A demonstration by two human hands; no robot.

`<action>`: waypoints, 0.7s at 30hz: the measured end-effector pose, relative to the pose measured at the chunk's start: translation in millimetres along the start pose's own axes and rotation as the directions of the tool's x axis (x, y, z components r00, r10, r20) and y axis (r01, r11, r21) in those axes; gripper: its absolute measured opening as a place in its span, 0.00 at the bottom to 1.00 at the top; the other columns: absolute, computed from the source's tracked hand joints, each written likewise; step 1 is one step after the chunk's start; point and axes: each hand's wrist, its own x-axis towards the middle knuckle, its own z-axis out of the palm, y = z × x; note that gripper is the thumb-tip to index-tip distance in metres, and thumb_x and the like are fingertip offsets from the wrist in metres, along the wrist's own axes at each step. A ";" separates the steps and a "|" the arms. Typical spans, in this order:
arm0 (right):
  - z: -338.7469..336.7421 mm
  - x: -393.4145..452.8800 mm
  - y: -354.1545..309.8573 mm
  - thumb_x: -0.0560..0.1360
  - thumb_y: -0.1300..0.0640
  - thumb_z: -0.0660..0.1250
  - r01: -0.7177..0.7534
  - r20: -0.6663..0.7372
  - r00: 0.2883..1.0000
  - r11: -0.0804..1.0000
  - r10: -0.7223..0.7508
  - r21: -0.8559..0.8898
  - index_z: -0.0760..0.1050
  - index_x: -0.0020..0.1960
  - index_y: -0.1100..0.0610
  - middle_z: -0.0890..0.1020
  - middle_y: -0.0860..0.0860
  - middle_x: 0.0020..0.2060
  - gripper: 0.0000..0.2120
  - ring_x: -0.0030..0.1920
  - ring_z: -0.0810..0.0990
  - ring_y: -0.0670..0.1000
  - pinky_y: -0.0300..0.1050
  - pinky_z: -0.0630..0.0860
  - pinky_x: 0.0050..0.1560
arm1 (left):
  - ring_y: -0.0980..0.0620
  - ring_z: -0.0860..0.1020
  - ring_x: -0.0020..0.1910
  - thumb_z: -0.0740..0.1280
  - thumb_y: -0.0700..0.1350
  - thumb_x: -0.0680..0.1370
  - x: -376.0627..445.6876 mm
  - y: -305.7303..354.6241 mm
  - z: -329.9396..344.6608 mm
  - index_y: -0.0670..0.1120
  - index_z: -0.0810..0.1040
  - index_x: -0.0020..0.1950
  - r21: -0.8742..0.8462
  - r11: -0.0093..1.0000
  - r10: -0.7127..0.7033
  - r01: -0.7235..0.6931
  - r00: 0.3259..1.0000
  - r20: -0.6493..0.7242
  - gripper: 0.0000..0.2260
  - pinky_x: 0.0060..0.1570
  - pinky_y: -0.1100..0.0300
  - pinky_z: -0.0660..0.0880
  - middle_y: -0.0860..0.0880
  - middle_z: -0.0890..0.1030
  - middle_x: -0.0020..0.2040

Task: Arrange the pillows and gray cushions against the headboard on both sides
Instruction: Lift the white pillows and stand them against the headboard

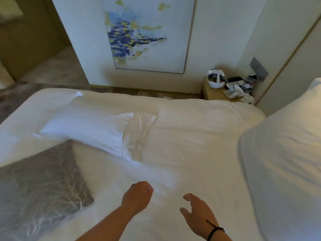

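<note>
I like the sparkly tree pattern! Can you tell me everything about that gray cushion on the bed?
The gray square fabric cushion has a pale, branch-like pattern across its face. It looks soft and slightly shiny. It lies flat at the bed's lower left, tucked among the white bedding, its far edge hidden under a white fold. Neither hand touches it.

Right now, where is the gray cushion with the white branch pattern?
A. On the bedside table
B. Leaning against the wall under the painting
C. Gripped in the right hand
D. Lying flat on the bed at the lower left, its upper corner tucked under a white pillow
D: the gray cushion lies flat on the bed at lower left, its upper corner under the white pillow; neither the left hand nor the right hand touches it.
</note>
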 end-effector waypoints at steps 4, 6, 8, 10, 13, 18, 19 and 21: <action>54.1 43.0 -89.4 0.78 0.45 0.62 0.061 0.036 0.998 0.990 -0.057 -0.123 0.65 0.68 0.43 0.72 0.41 0.67 0.20 0.65 0.73 0.45 0.41 0.71 0.61 | 0.53 0.80 0.45 0.62 0.52 0.78 16.3 -126.5 -63.8 0.59 0.78 0.44 -0.124 0.983 -0.151 0.134 0.979 -0.136 0.07 0.50 0.57 0.77 0.56 0.83 0.47; 76.6 62.2 -127.3 0.78 0.46 0.61 0.090 0.054 0.995 0.978 -0.082 -0.187 0.63 0.71 0.45 0.71 0.43 0.68 0.22 0.66 0.72 0.47 0.42 0.70 0.63 | 0.50 0.80 0.46 0.61 0.51 0.79 23.2 -184.5 -87.5 0.57 0.79 0.47 -0.153 0.969 -0.221 0.195 0.959 -0.175 0.08 0.49 0.57 0.77 0.52 0.84 0.49; 95.2 78.6 -160.4 0.79 0.47 0.61 0.109 0.057 0.994 0.964 -0.098 -0.242 0.61 0.72 0.46 0.70 0.44 0.69 0.23 0.67 0.71 0.48 0.43 0.70 0.63 | 0.48 0.80 0.48 0.60 0.49 0.80 25.0 -234.3 -105.7 0.54 0.79 0.52 -0.175 0.950 -0.289 0.257 0.937 -0.194 0.08 0.50 0.55 0.76 0.49 0.84 0.52; 110.2 93.0 -190.2 0.78 0.48 0.61 0.138 0.065 0.990 0.948 -0.125 -0.287 0.60 0.73 0.46 0.68 0.44 0.70 0.24 0.67 0.71 0.48 0.43 0.70 0.63 | 0.46 0.80 0.51 0.61 0.49 0.80 26.8 -272.7 -120.4 0.53 0.78 0.60 -0.183 0.935 -0.341 0.304 0.912 -0.227 0.11 0.50 0.53 0.77 0.48 0.83 0.56; 127.3 120.2 -225.9 0.78 0.49 0.61 0.199 0.104 0.979 0.916 -0.174 -0.348 0.59 0.74 0.47 0.66 0.44 0.72 0.26 0.68 0.70 0.48 0.44 0.69 0.65 | 0.46 0.79 0.55 0.62 0.50 0.79 39.3 -309.5 -140.5 0.54 0.74 0.67 -0.187 0.935 -0.344 0.300 0.896 -0.280 0.16 0.52 0.48 0.78 0.49 0.80 0.61; 153.4 187.1 -262.6 0.78 0.49 0.62 0.323 0.183 0.946 0.816 -0.266 -0.479 0.56 0.75 0.49 0.61 0.47 0.75 0.29 0.72 0.65 0.51 0.46 0.64 0.70 | 0.42 0.62 0.73 0.60 0.56 0.79 85.2 -353.9 -160.1 0.55 0.64 0.75 0.032 0.942 -0.298 0.334 0.876 -0.378 0.24 0.71 0.42 0.63 0.47 0.66 0.75; 159.4 202.9 -266.1 0.77 0.49 0.62 0.327 0.208 0.944 0.798 -0.256 -0.506 0.54 0.76 0.49 0.57 0.49 0.77 0.30 0.74 0.61 0.52 0.47 0.62 0.72 | 0.42 0.58 0.76 0.59 0.59 0.79 98.8 -362.1 -160.5 0.55 0.59 0.77 0.096 0.937 -0.281 0.336 0.888 -0.365 0.27 0.74 0.41 0.57 0.46 0.60 0.78; 171.6 236.0 -270.9 0.77 0.47 0.62 0.317 0.243 0.946 0.769 -0.214 -0.556 0.49 0.77 0.48 0.48 0.53 0.79 0.34 0.77 0.54 0.54 0.49 0.58 0.74 | 0.42 0.46 0.79 0.54 0.65 0.78 128.0 -379.7 -157.0 0.57 0.46 0.79 0.235 0.917 -0.252 0.322 0.926 -0.283 0.33 0.75 0.38 0.44 0.46 0.46 0.81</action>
